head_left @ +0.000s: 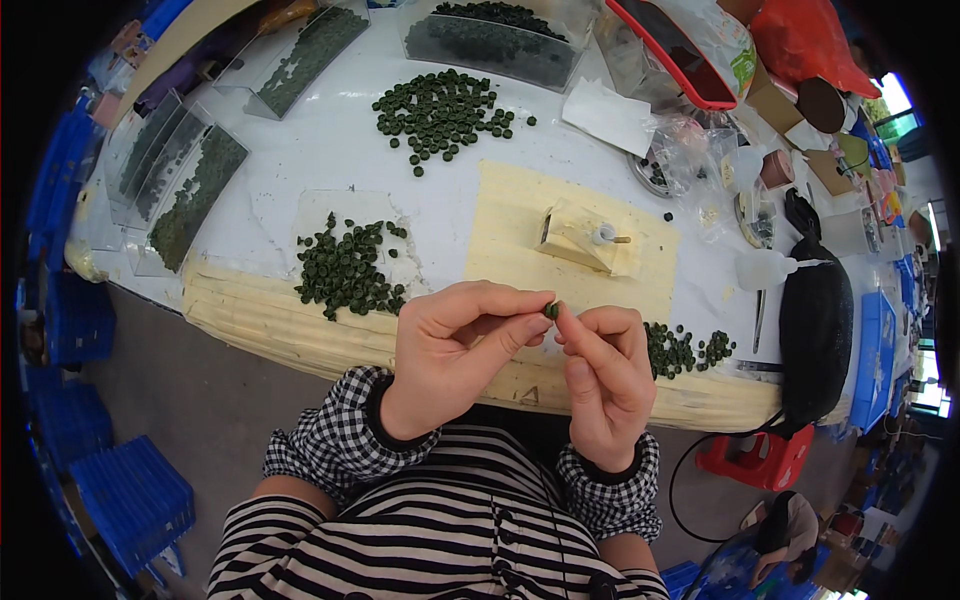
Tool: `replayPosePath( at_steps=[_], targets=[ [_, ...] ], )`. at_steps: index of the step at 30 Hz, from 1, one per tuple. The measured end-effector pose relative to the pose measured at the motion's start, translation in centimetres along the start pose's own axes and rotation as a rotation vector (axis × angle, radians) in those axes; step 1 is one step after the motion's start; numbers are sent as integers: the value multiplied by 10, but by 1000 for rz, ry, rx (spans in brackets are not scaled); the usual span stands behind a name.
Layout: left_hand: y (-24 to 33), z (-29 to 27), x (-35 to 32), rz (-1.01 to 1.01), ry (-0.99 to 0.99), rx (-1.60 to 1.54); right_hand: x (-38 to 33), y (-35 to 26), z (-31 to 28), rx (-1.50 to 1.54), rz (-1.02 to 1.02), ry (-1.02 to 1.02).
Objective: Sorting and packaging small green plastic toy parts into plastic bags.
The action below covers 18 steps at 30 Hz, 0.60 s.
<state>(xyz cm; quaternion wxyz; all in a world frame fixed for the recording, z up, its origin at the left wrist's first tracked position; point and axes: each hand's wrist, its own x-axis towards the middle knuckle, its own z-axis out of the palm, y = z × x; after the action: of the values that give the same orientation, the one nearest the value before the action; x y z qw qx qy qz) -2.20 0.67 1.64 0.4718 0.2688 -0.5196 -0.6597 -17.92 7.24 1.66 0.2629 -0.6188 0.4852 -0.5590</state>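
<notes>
A white table (300, 150) carries piles of small green pieces (440, 110), clear boxes (500, 56) and a yellow sheet (505, 215)

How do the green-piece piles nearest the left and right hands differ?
Size: the left pile is clearly bigger than the right pile.
Spread: the left pile is bunched densely, mostly one mass; the right pile is thinner, in two loose clusters.
Shared: both look dark green, made of small, rounded units.
</notes>
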Motion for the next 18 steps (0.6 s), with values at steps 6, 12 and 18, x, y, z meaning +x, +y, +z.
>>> replayPosePath(
  at_steps=[6, 12, 18],
  targets=[
    [1, 0, 3, 362, 4, 465, -1, -1, -2, -28, 19, -9],
    [1, -2, 1, 72, 0, 162, -1, -4, -1, -80, 9, -18],
    [1, -5, 3, 96, -55, 154, -1, -3, 0, -54, 4, -3]
  ],
)
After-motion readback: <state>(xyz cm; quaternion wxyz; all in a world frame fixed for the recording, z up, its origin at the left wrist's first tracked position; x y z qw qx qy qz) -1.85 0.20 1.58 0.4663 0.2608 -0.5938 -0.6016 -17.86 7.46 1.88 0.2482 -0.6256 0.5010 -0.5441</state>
